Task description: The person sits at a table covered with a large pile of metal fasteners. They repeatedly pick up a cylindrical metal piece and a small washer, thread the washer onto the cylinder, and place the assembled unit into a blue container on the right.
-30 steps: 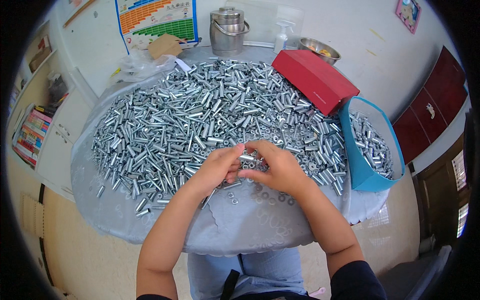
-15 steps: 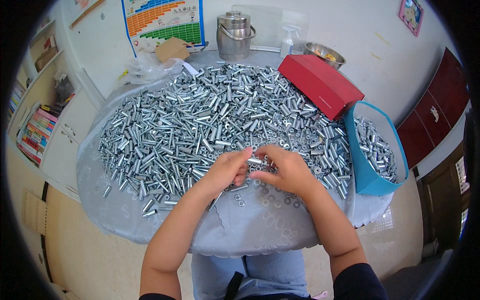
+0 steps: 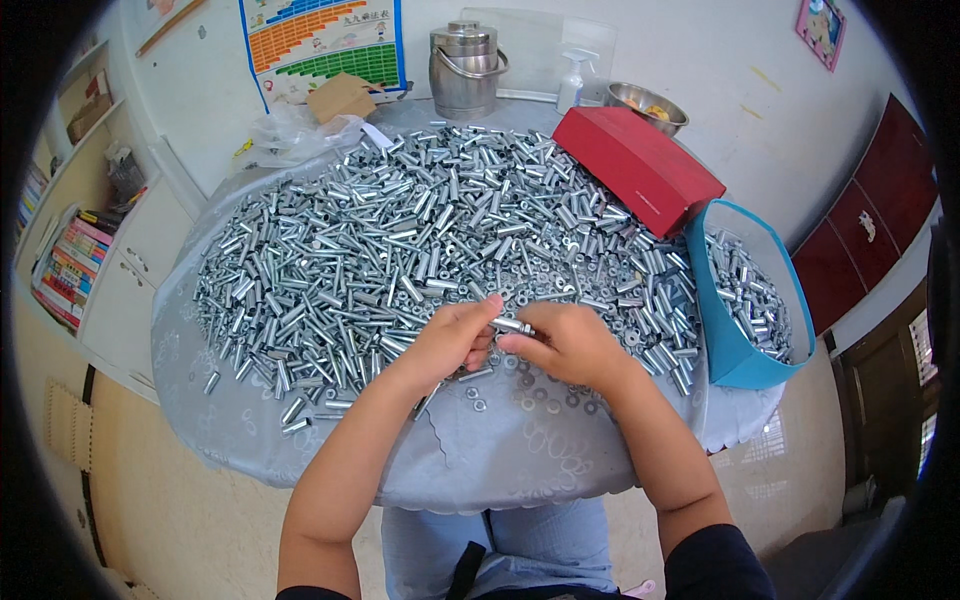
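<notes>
A shiny metal sleeve anchor bolt (image 3: 510,326) lies nearly level between my two hands, above the near edge of the pile. My left hand (image 3: 452,342) pinches its left end between thumb and fingers. The fingers and thumb of my right hand (image 3: 572,343) are closed round the right end, where a nut seems to sit; the fingertips partly hide it. Below and around the hands lie loose nuts (image 3: 479,405) and flat washers (image 3: 541,394). A large heap of metal sleeves and bolts (image 3: 370,240) spreads behind them.
At the right stands a blue fabric bin (image 3: 748,372) holding several anchor bolts. A red box (image 3: 640,165) leans on the heap beside it. Along the back are a steel lidded pot (image 3: 465,80), a spray bottle (image 3: 571,85), a metal bowl (image 3: 672,115) and a plastic bag (image 3: 300,138).
My right hand's fingers have closed in on the right end of the bolt, and the bolt now tilts slightly differently. My left hand keeps its pinch almost in place.
</notes>
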The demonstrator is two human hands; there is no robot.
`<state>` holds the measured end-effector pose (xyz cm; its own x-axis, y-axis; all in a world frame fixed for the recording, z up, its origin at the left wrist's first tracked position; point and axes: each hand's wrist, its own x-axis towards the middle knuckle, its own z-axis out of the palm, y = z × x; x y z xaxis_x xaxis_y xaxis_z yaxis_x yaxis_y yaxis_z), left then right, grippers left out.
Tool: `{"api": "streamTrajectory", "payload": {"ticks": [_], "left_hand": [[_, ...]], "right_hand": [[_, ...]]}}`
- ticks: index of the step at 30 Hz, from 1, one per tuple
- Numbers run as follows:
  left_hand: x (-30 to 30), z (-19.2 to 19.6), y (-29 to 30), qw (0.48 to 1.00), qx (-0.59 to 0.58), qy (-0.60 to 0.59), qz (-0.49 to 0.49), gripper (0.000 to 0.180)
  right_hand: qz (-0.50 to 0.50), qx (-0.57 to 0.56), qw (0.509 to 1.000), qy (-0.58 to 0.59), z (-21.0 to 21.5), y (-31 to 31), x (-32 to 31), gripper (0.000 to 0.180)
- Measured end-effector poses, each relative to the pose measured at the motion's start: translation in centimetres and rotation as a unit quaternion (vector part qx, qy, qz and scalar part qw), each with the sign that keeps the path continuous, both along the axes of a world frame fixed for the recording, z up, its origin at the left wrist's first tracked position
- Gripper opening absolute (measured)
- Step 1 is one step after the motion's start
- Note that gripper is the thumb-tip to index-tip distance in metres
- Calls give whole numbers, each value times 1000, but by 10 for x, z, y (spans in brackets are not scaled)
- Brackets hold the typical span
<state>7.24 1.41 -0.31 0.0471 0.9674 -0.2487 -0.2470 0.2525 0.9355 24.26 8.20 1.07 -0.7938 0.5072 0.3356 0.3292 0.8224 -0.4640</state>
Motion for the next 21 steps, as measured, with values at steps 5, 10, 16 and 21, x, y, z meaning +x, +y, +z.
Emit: {"api": "streamTrajectory", "payload": {"ticks": [5, 10, 16, 21], "left_hand": [[1, 2, -1, 1000, 4, 4, -4, 40], [2, 0, 0, 1000, 10, -16, 0, 39], [1, 2, -2, 1000, 12, -21, -1, 38], [2, 2, -1, 1000, 15, 11, 5, 38]], "right_hand": [[16, 17, 1000, 16, -3, 5, 1, 33], [-7, 58, 990, 131, -10, 7, -5, 30], [7, 56, 980, 189, -5, 2, -8, 28], [22, 86, 993, 83, -6, 7, -1, 25]]}}
